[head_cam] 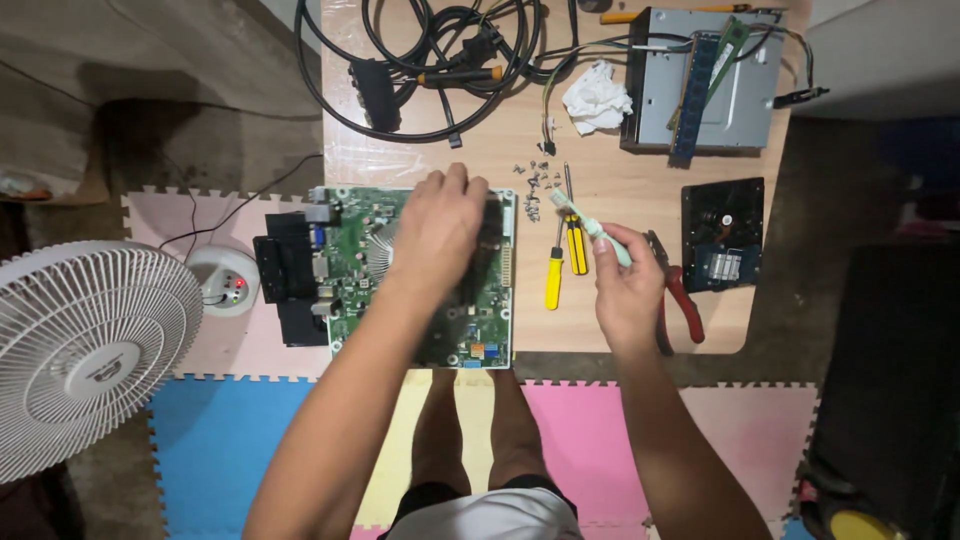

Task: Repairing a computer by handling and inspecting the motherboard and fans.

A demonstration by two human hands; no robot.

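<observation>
The green motherboard (420, 275) lies flat on the low wooden table (620, 150), directly under the left hand (440, 235). That hand is spread palm-down over the board's middle, fingers curled onto the components near its far edge; what they pinch, if anything, is hidden beneath the palm. The board's long axis runs away from the person, and the left hand is clearly the nearer one.

The right hand (625, 280) sits just to the right of the board, apart from it, closed around a pale toothbrush (590, 225) whose head points up and left toward the board's far right corner.

Between the two hands lie two yellow-handled screwdrivers (565, 260), lengthwise away from the person. Red-handled pliers (675, 295) lie just right of the right hand. Beyond both hands are loose screws (535, 180), a crumpled tissue (597, 97) and coiled black cables (430, 60).
</observation>
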